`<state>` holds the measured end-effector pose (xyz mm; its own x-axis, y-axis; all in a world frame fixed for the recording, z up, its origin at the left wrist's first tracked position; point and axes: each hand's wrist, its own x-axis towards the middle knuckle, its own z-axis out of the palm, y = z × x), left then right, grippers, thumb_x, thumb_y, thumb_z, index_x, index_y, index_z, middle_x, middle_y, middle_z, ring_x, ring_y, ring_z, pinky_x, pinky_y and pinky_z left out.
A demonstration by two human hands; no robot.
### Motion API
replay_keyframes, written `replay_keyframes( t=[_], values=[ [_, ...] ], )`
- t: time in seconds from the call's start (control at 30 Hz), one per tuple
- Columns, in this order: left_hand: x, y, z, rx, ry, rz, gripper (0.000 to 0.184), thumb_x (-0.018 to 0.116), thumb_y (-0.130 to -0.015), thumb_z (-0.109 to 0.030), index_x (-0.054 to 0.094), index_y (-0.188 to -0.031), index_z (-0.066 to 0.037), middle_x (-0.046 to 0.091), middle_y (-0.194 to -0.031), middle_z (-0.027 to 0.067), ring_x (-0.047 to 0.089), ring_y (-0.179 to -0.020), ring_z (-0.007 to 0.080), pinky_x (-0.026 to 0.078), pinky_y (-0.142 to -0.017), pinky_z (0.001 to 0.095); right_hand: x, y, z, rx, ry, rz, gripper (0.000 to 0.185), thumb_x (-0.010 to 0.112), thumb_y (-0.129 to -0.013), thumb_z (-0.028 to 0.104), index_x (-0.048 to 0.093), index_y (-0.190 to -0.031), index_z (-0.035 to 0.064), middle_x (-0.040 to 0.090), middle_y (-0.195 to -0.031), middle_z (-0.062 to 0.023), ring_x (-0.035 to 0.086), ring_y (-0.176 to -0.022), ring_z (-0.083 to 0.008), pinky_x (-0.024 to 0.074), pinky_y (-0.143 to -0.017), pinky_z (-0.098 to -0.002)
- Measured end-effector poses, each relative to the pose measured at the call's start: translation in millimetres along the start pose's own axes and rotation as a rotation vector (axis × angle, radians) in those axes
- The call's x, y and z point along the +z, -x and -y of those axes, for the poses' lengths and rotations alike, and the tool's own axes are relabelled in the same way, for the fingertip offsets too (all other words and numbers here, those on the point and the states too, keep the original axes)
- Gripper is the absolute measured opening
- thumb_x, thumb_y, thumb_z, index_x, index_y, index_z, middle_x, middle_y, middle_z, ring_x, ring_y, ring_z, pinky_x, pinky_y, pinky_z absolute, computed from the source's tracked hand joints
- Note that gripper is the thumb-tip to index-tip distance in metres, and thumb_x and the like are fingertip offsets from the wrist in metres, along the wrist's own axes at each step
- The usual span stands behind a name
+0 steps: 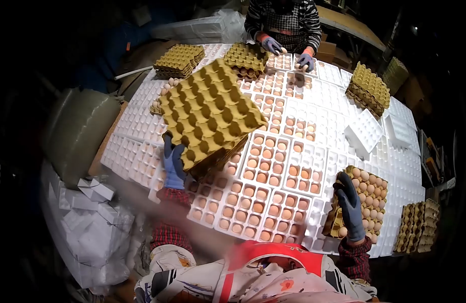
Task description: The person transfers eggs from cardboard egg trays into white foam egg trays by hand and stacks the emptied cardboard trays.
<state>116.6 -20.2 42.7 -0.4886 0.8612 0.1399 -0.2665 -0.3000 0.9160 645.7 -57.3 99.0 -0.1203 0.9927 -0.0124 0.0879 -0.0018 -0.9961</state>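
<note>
My left hand, in a blue-grey glove, grips the lower left edge of a tilted stack of yellow-brown pulp egg trays. The cups on its top tray hold no eggs. My right hand, gloved alike, has its fingers stretched out along the left side of a pulp tray of eggs. Whether its thumb touches that tray is hidden. Between my hands lie white foam egg boxes, several filled with brown eggs and others part-filled.
Across the table, a person in gloves handles eggs over the foam boxes. More pulp tray stacks stand at the back left, far right and near right. A loose foam piece lies tilted. Plastic-wrapped foam sits at lower left.
</note>
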Motion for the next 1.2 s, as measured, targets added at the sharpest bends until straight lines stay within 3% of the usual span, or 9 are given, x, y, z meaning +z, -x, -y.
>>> replay_keyframes(
  t=[0.2,0.43,0.47,0.57,0.67,0.73,0.9,1.0,1.2],
  values=[
    [-97,-17,142,0.082,-0.664,-0.433,0.07,0.066,-0.089,-0.012,0.032,-0.148,0.002,0.052,-0.137,0.0178,0.053,-0.121,0.0305,0.047,-0.099,0.037,2,32,-36,0.079,-0.039,-0.038,0.053,0.058,-0.096,0.006,0.04,-0.146,0.0025,0.05,-0.141,-0.0061,0.051,-0.119,-0.0146,0.0428,-0.101,-0.0282],
    [-47,13,60,-0.029,-1.487,-0.246,0.086,0.067,-0.09,-0.04,0.024,-0.149,0.006,0.028,-0.153,0.0284,0.036,-0.137,0.0405,0.037,-0.109,0.0458,-2,86,-33,0.207,-0.06,-0.138,0.053,0.06,-0.095,0.007,0.043,-0.145,0.0024,0.052,-0.138,-0.0055,0.053,-0.115,-0.0145,0.0447,-0.097,-0.0286],
    [-60,14,72,0.309,-1.719,-0.249,0.088,0.063,-0.09,-0.051,0.024,-0.151,0.0,0.026,-0.152,0.0316,0.035,-0.135,0.0458,0.035,-0.109,0.0503,-1,98,-39,0.153,-0.002,-0.119,0.054,0.063,-0.094,0.009,0.044,-0.144,0.0023,0.054,-0.137,-0.0069,0.054,-0.115,-0.0157,0.0454,-0.097,-0.0306],
    [-54,10,91,0.344,-1.984,0.269,0.062,0.049,-0.098,-0.049,0.043,-0.145,-0.01,0.043,-0.147,0.0216,0.044,-0.128,0.0445,0.036,-0.107,0.0519,6,137,-40,0.155,0.049,0.008,0.042,0.067,-0.092,0.015,0.058,-0.13,0.0004,0.06,-0.13,-0.0136,0.057,-0.12,-0.0208,0.0465,-0.099,-0.0331],
    [-45,-8,100,0.34,-2.277,0.12,0.056,0.048,-0.099,-0.047,0.047,-0.142,-0.011,0.049,-0.141,0.0173,0.047,-0.125,0.0429,0.039,-0.103,0.0551,-17,161,-38,-0.01,0.439,-0.028,0.032,0.07,-0.084,0.013,0.067,-0.114,0.0046,0.064,-0.124,-0.0125,0.063,-0.107,-0.0302,0.0497,-0.093,-0.0386],
    [31,15,80,0.85,-1.949,0.05,0.049,0.057,-0.097,-0.038,0.054,-0.134,-0.006,0.058,-0.131,0.017,0.054,-0.118,0.039,0.043,-0.1,0.0513,-62,164,-42,-0.157,0.74,-0.284,0.033,0.072,-0.08,0.014,0.067,-0.113,0.0089,0.065,-0.117,-0.0085,0.064,-0.102,-0.0262,0.0507,-0.089,-0.0388],
    [273,208,71,-0.118,-0.666,1.086,0.024,0.07,-0.087,-0.017,0.069,-0.107,-0.004,0.068,-0.107,0.0142,0.067,-0.093,0.0273,0.051,-0.087,0.0375,-129,148,-71,-0.165,1.187,-0.112,0.04,0.073,-0.077,0.016,0.065,-0.115,0.0141,0.065,-0.109,-0.0054,0.063,-0.093,-0.0239,0.0508,-0.083,-0.0378],
    [330,294,116,0.568,-0.713,1.354,0.038,0.07,-0.085,-0.028,0.065,-0.117,-0.009,0.066,-0.11,0.0114,0.066,-0.089,0.0307,0.053,-0.075,0.0403,-147,143,-72,-0.252,1.168,0.041,0.039,0.073,-0.08,0.016,0.064,-0.117,0.015,0.064,-0.109,-0.0067,0.063,-0.096,-0.0268,0.0507,-0.085,-0.037],
    [343,314,141,0.403,-0.933,1.403,0.043,0.066,-0.088,-0.029,0.057,-0.126,-0.009,0.062,-0.11,0.0131,0.065,-0.082,0.028,0.054,-0.072,0.0355,-171,128,-67,0.117,-0.301,-0.38,0.032,0.069,-0.089,0.015,0.061,-0.117,0.0008,0.061,-0.112,-0.0048,0.058,-0.104,-0.0112,0.0492,-0.089,-0.0266]
  ],
)
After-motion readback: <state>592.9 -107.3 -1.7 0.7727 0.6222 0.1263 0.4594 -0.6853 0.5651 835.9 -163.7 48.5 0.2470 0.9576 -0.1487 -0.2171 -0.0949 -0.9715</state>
